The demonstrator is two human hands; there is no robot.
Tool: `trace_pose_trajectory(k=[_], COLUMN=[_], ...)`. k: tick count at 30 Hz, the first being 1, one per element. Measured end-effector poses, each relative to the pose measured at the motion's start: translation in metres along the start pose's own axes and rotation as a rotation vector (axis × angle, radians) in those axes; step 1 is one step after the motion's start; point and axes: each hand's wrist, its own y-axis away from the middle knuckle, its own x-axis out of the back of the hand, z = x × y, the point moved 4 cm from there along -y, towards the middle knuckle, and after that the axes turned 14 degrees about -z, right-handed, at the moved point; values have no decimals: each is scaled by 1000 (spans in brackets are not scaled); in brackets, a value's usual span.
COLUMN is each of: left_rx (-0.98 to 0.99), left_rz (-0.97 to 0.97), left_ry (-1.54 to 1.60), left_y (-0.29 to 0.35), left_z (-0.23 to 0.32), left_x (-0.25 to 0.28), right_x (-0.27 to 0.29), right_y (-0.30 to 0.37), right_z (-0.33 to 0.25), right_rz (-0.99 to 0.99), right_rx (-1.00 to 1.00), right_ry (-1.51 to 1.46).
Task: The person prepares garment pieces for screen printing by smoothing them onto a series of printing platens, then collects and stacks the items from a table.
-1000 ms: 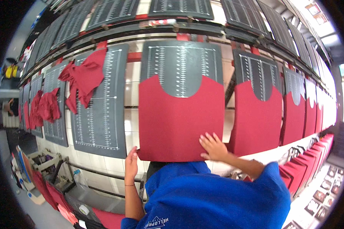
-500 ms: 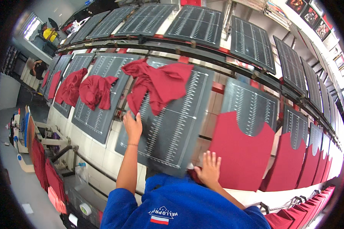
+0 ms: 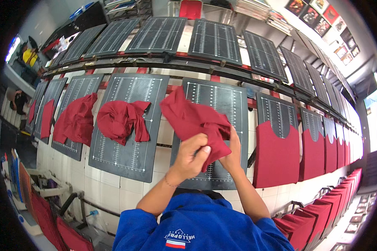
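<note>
Two hands now meet at one piece of red cloth (image 3: 188, 111), whereas half a second ago both were clear of it and the cloth lay on the board. The left hand (image 3: 190, 157) is clamped on the cloth's near end, thumb over the top and fingers curled. The right hand (image 3: 232, 152) is against the right side of the same end, its fingers partly behind the fabric; whether it grips or only supports cannot be told. The cloth is in front of the person, over the center board (image 3: 235, 102), with its far end reaching past the board's left edge. As a judgement, this change places the piece under two-handed control, with its near end apparently raised. The material is soft, matt and limp, gathered into irregular folds. The center board is a flat, dark gray rectangle with white border lines and ruler-like tick rows. On the adjacent left board (image 3: 121, 161), a red bundle (image 3: 117, 121) forms a rounded, twisted heap. To the right, a red panel (image 3: 276, 159) lies smooth, with a concave curved upper edge. Pale floor tiles (image 3: 163, 161) show between the boards.
</note>
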Motion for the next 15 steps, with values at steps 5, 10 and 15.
trace_pose_trajectory(k=[5, 10, 15], left_rx=[-209, -133, -161], left_rz=[364, 758, 602], left_ry=[-404, -26, 169], left_y=[-29, -72, -108], left_z=[93, 154, 146], left_x=[90, 193, 237], right_x=[25, 151, 246], right_y=[-24, 21, 56], right_z=[36, 11, 3], right_rz=[-42, 288, 471], right_rx=[-143, -181, -144], right_ry=[58, -143, -251])
